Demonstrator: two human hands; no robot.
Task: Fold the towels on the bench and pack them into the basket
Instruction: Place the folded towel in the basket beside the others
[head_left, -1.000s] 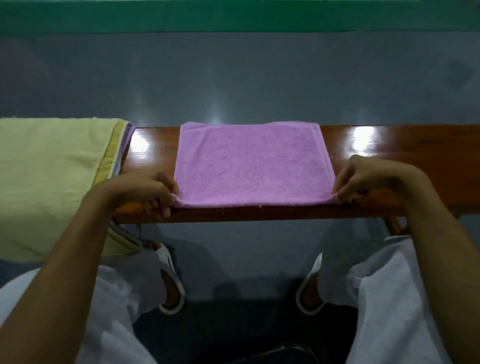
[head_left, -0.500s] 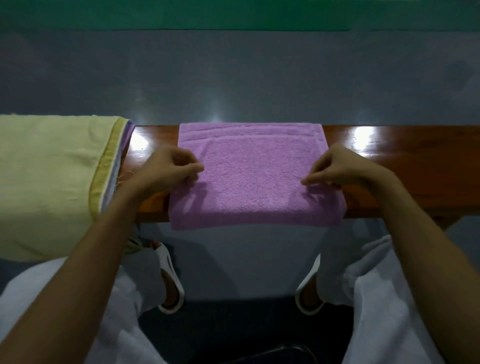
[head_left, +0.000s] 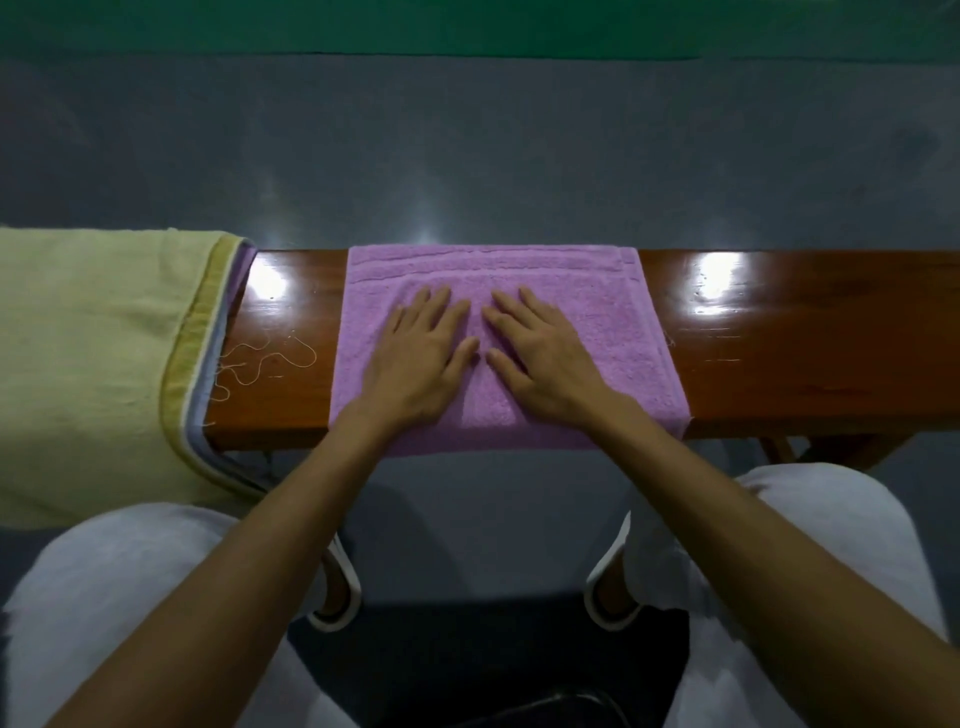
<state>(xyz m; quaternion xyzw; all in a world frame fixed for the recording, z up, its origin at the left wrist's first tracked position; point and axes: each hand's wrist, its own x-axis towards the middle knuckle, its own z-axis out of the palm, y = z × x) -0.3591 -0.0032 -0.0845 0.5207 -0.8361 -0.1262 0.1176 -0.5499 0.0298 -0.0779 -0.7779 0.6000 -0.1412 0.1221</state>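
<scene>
Change: since half a second ago, off the side edges of the purple towel (head_left: 618, 322) and in to its middle; pinches let go, palms laid flat.
Far left: yellow towel (head_left: 93, 364) draped over the left end of the table (head_left: 779, 358), with edges of other layers peeking out beneath; apparently waiting to be folded.
Beside it: loose thread (head_left: 260, 364) curled on the bare wood, apart from the purple towel.
Task's thing: purple towel lying folded across the middle of the table, far hem level with the far edge, near fold drooping slightly over the front edge.
Step in hand: probably pressing and smoothing the fold just made.
Doing it well: press down first, then sweep from the centre outward, leftward with the left palm and rightward with the right, pushing wrinkles to the sides; keep the layers square and the corners matched; avoid dragging the cloth toward the already overhung front edge.
Left grip (head_left: 415, 364): released, holding nothing; palm down left of centre, fingers straight and spread, pointing away and slightly right.
Right grip (head_left: 545, 358): released too; palm down right of centre, fingers straight, angled slightly left, mirroring the other; thumbs close together, contact between them unclear.
Basket: not in view.
</scene>
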